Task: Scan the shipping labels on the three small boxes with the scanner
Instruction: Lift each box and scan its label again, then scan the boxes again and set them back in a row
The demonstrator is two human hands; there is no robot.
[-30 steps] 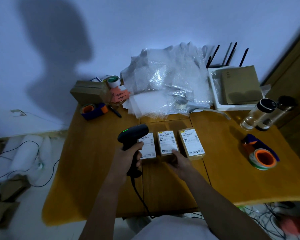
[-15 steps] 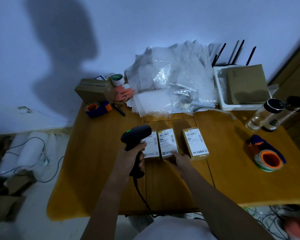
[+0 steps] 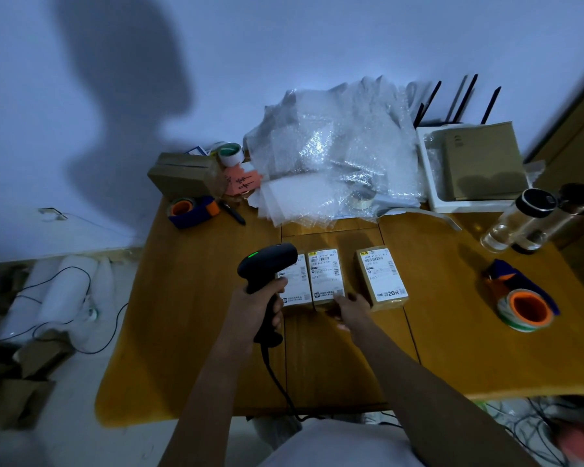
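Three small brown boxes with white shipping labels lie in a row on the wooden table (image 3: 189, 332): the left box (image 3: 295, 284), the middle box (image 3: 326, 276) and the right box (image 3: 381, 278). My left hand (image 3: 257, 306) grips the black corded scanner (image 3: 267, 264), whose head shows a green light and hangs over the left box, partly hiding its label. My right hand (image 3: 351, 310) rests its fingers on the near end of the middle box, which touches the left box. A gap separates the middle and right boxes.
A heap of bubble wrap (image 3: 334, 156) fills the back of the table. Beside it are a white tray with a brown box (image 3: 479, 163), two bottles (image 3: 520, 220), tape dispensers (image 3: 526, 308) (image 3: 191, 210), a cardboard box (image 3: 182, 173) and a pen (image 3: 233, 214). Cables and rolls lie on the floor at left.
My right hand has slid the middle box left against the left box, widening the gap to the right box. The scanner stays over the left box.
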